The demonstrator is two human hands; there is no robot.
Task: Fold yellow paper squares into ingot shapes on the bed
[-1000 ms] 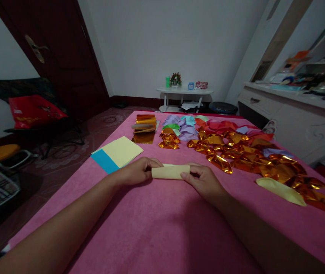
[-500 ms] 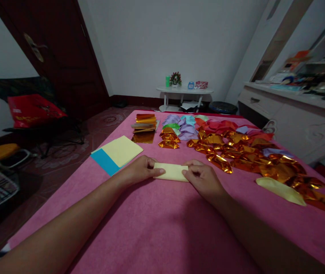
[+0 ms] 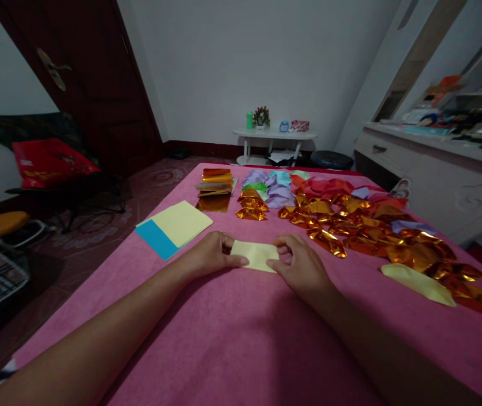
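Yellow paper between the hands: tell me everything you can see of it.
The yellow paper is pale, plain and matte, a small wide rectangle, apparently folded; its layers can't be counted. The left hand holds its left end, the right hand its right, thumbs on the face toward the camera. It is over the pink cloth; whether it touches isn't clear.

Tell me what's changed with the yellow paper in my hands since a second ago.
Your left hand has brought its thumb onto the yellow paper, which now looks flatter. Your right hand kept its grip. The yellow sheets, blue sheet and foil pieces stayed put.
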